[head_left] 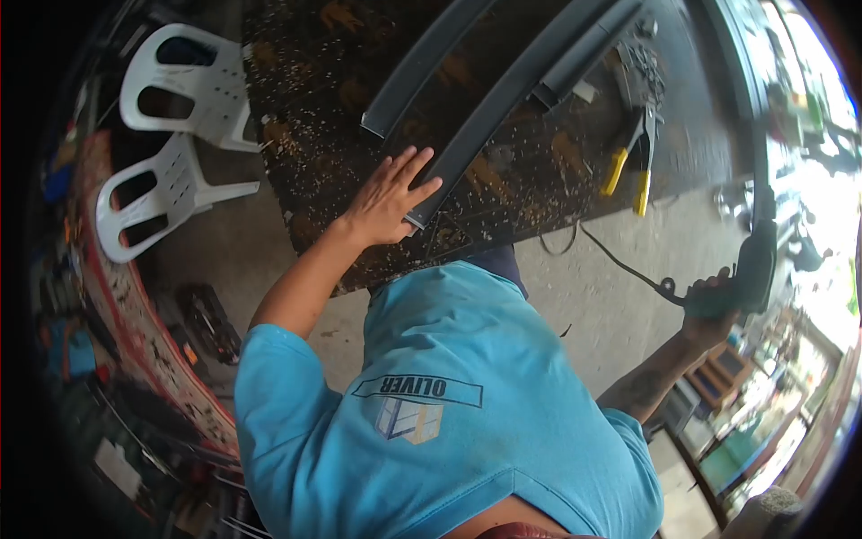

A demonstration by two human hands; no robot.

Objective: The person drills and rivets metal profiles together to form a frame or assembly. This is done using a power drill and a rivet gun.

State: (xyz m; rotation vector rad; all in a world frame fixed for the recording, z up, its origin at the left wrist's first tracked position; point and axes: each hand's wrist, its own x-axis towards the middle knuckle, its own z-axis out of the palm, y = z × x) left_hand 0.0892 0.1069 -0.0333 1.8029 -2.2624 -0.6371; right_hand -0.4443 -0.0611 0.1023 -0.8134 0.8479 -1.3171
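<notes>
1. The left hand (391,199) lies palm down with its fingers spread, grasping nothing, at the near end of a long, dark grey, metal-looking channel strip (512,101).
2. That strip lies on a dark, stained tabletop (314,81) sprinkled with pale shavings. It stretches away from the hand, forward and to the right; the fingertips reach its left edge, close to the cut end.
3. A second dark grey strip (417,67) lies to the left of the first, its near end just ahead of the hand.
4. The right hand (712,314) is wrapped around a dark green power tool (752,269) with a black cord (620,259), well apart from the strip.
5. The tool's upper end meets a long grey bar (741,67) in view; whether they touch, I cannot tell.
6. Yellow-handled metal pliers (648,148) lie right of the first strip, near a heap of small grey metal pieces (642,76).
</notes>
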